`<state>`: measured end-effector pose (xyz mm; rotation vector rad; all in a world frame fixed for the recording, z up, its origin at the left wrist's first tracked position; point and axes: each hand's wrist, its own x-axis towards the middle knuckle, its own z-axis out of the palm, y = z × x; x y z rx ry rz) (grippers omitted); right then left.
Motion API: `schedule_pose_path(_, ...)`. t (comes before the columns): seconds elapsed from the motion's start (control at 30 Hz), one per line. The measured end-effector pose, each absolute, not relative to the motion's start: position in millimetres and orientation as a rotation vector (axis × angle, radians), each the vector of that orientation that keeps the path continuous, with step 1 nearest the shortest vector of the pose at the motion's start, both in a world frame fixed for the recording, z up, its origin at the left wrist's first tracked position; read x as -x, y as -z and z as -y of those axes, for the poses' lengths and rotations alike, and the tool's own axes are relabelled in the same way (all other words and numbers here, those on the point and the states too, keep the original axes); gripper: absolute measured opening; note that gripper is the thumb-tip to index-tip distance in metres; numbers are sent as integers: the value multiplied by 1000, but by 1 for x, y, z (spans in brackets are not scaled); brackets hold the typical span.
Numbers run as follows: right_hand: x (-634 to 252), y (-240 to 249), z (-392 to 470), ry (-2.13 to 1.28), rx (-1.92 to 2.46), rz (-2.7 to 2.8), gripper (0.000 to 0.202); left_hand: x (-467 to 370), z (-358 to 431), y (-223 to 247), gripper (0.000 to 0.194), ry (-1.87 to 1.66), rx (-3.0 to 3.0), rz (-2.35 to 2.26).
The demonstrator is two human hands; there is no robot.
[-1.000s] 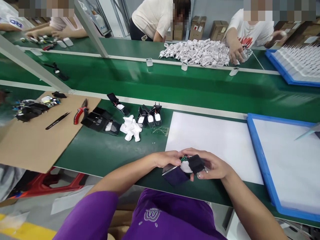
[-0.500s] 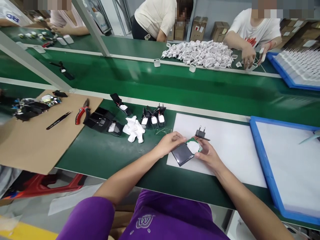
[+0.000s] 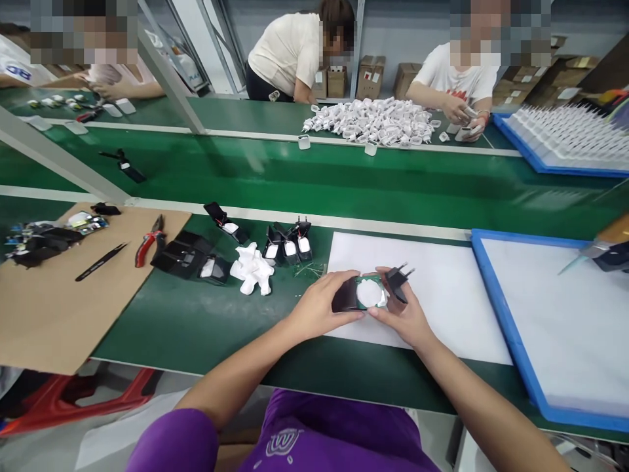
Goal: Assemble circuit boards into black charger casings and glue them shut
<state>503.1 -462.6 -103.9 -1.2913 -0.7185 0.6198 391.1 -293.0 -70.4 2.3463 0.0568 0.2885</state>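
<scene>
My left hand (image 3: 322, 305) is closed around a glossy black adapter casing (image 3: 344, 296), thumb below and fingers above. A green circuit board (image 3: 364, 282) with a round white pad (image 3: 369, 294) on it sits at the casing's right end; how deep it goes in, I cannot tell. My right hand (image 3: 405, 314) grips the board's right side between thumb and fingers. Against its fingers leans a black two-pin plug cap (image 3: 397, 282), pins pointing up and right. Both hands are above a white sheet (image 3: 442, 301) on the green bench.
Left of my hands lie crumpled white material (image 3: 252, 269), several black adapters (image 3: 289, 244) and black casings (image 3: 189, 255). Pliers (image 3: 150, 241) and tweezers (image 3: 101, 262) rest on cardboard (image 3: 44, 314). A blue-rimmed tray (image 3: 506, 334) stands at right. Co-workers sit across, by piled white parts (image 3: 368, 121).
The casing has turned from slanted to nearly level, and the board lies closer against its end. My left hand now wraps the casing. The plug cap has tilted to the right.
</scene>
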Motion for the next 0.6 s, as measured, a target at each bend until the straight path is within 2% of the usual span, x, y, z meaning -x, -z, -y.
schedule_pose_path(0.2,-506,83,479,-345,1339,924,51,-389,296,64,62,-338,-2075,-66)
schedule_pose_path(0.6,-504,69,477,-11,1452,1249,63,-390,296,73,68,-271,-1934,112)
